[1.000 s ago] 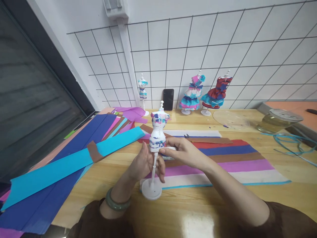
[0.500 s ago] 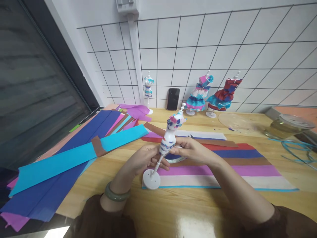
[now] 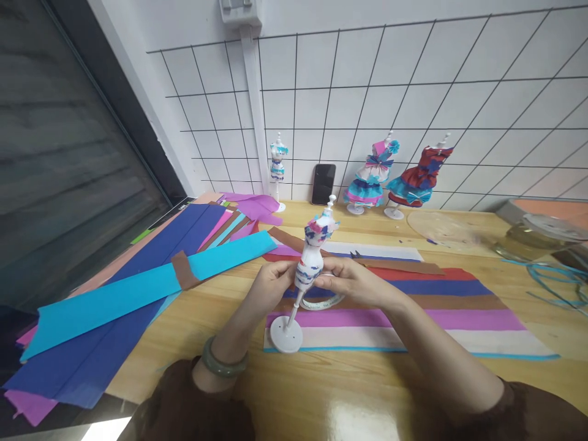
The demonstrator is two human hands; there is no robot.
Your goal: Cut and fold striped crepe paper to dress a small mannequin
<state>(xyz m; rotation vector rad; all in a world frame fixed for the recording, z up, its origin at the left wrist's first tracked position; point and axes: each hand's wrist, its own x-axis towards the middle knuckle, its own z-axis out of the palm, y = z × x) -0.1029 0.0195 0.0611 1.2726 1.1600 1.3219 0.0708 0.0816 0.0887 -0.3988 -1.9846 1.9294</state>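
A small white mannequin [image 3: 309, 269] on a round base [image 3: 286, 334] leans to the right between my hands, with pink, blue and white scraps around its chest and blue marks at its hips. My left hand [image 3: 271, 283] pinches at the left side of its hips, fingers closed. From the right, my right hand [image 3: 349, 278] closes its fingers at the other side of the hips. Just behind and below lies a white tape ring [image 3: 324, 303], partly hidden by the right fingers. Striped strips of coloured paper [image 3: 459, 318] lie beneath the hands.
Long blue strips [image 3: 114, 306] and a turquoise strip [image 3: 229, 257] cover the left. Along the wall stand a mannequin [image 3: 278, 162], a phone [image 3: 324, 184] and two dressed mannequins [image 3: 367, 177] [image 3: 420, 177]. Small scissors [image 3: 356, 255] lie behind my right hand; a glass pot [image 3: 528, 236] is at right.
The mannequin's top has tipped slightly left and its base has shifted a little right. My left fingers, earlier spread under the hips, are now drawn up at the side.
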